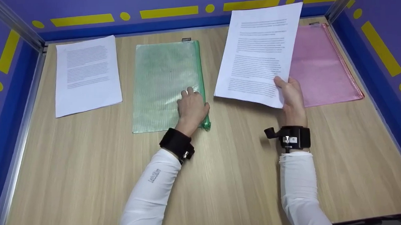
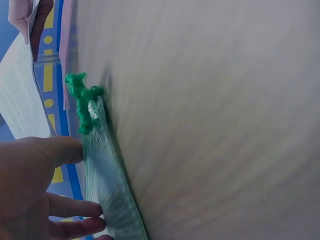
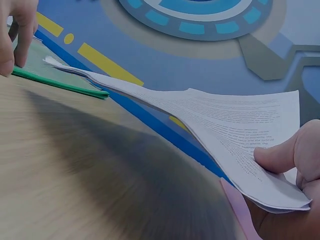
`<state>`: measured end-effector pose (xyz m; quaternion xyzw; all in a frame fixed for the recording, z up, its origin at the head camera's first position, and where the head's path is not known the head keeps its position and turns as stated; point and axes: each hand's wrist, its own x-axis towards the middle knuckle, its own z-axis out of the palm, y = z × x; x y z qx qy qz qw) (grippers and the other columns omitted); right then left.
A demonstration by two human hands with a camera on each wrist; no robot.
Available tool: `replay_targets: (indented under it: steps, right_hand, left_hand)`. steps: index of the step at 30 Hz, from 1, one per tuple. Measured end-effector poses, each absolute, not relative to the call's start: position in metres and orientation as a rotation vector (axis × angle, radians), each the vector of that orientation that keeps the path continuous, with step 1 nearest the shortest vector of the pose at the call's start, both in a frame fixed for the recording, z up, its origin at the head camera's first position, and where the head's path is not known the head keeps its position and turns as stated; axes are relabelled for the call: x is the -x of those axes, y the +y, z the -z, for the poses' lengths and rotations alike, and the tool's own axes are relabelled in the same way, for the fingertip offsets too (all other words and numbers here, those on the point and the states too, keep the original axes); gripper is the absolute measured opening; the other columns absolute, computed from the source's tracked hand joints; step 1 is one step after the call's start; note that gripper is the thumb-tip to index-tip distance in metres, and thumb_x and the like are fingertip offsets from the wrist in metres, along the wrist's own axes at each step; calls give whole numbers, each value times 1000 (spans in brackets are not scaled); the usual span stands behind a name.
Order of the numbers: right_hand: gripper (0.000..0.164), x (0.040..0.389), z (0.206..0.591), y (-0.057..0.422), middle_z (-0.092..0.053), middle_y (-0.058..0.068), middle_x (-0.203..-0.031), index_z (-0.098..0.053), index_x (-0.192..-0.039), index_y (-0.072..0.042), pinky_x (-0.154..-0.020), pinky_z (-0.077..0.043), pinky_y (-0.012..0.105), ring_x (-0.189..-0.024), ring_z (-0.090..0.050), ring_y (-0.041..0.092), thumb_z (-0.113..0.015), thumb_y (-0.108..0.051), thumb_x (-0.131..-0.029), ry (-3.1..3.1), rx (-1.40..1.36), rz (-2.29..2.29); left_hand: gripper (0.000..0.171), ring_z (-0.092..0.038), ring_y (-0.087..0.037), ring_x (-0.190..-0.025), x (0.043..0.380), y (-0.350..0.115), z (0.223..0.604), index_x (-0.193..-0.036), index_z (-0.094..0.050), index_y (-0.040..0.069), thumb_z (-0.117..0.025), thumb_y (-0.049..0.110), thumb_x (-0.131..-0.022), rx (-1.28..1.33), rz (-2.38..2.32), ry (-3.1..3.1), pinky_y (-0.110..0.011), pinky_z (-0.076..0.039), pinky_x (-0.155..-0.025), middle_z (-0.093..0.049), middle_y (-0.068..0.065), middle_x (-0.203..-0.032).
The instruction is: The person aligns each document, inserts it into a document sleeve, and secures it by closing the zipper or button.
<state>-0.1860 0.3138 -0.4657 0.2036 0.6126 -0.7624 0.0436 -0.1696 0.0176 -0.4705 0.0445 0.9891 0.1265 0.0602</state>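
Note:
My right hand point(image 1: 292, 93) grips a thin stack of printed sheets point(image 1: 257, 56) by its lower right corner, thumb on top and fingers beneath. The stack is raised and tilted above the table, slightly bowed in the right wrist view. Over the lower right of a green zip pouch point(image 1: 162, 83) is my left hand point(image 1: 192, 107), its fingers spread and fingertips at the pouch surface. The thumb point(image 2: 67, 150) is beside the zipper edge, close to the bunched green end point(image 2: 82, 102). The pouch lies flat.
Another printed stack point(image 1: 87, 77) lies at the table's left. A pink zip pouch point(image 1: 323, 66) lies at the right, partly covered by the raised sheets. Blue panels with yellow marks point(image 1: 169, 12) border the table point(image 1: 223, 179) at the back and sides.

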Motion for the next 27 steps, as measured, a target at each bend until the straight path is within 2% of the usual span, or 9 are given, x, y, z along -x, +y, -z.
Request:
replay_targets:
  steps: [7,10,17,19,21,24,26,27]
  right_hand:
    - [39,186,466,314,-74,-2,-94,-51,-136,-3,-70,-58,24,-84,-71,11,-54,-22,-101,1917,-606,2306]
    - [41,186,466,313,-74,-2,-96,-50,-138,-2,-72,-58,25,-85,-71,11,-54,-21,-101,1916,-595,2312]
    - [44,185,466,312,-74,-2,-95,-47,-140,-3,-71,-59,26,-84,-71,12,-55,-21,-101,1912,-605,2289]
    - [44,184,466,312,-74,-1,-94,-47,-141,-2,-70,-59,26,-83,-71,13,-55,-20,-101,1897,-594,2305]
    - [43,184,465,311,-74,-1,-93,-47,-140,-1,-70,-59,26,-82,-71,13,-54,-19,-101,1891,-577,2311]
    - [42,183,465,310,-74,0,-93,-47,-139,-1,-69,-59,26,-81,-71,13,-55,-19,-101,1866,-556,2319]
    - [43,183,463,308,-74,0,-93,-47,-139,0,-69,-59,26,-81,-71,13,-54,-19,-101,1872,-542,2308]
    - [43,184,463,307,-74,1,-93,-47,-139,0,-68,-59,27,-81,-72,14,-54,-19,-101,1869,-533,2308]
  left_hand:
    - [26,-57,-33,-99,170,19,472,-89,-70,-4,-54,16,-91,-127,-504,3016,-46,-57,-75,-59,-19,-109]
    - [25,-58,-34,-97,170,17,473,-86,-70,-3,-53,15,-92,-124,-526,3025,-45,-57,-73,-60,-19,-109]
    - [26,-62,-35,-95,172,14,473,-90,-72,-5,-59,17,-95,-93,-571,3049,-44,-59,-74,-64,-20,-104]
    - [26,-65,-34,-90,173,13,472,-88,-72,-5,-57,15,-95,-95,-589,3053,-43,-59,-73,-66,-19,-99]
    - [26,-65,-28,-79,173,11,473,-77,-69,-1,-55,11,-95,-86,-643,3051,-39,-58,-68,-65,-14,-86]
    - [34,-54,-18,-61,173,7,473,-60,-53,9,-53,6,-94,-43,-785,3030,-32,-50,-56,-52,-3,-65]
    - [37,-44,-15,-57,172,3,473,-59,-44,12,-54,7,-94,0,-890,3008,-30,-41,-52,-44,1,-60]
    - [37,-44,-15,-57,172,1,472,-59,-46,12,-55,7,-95,22,-943,2996,-30,-39,-52,-44,2,-59]
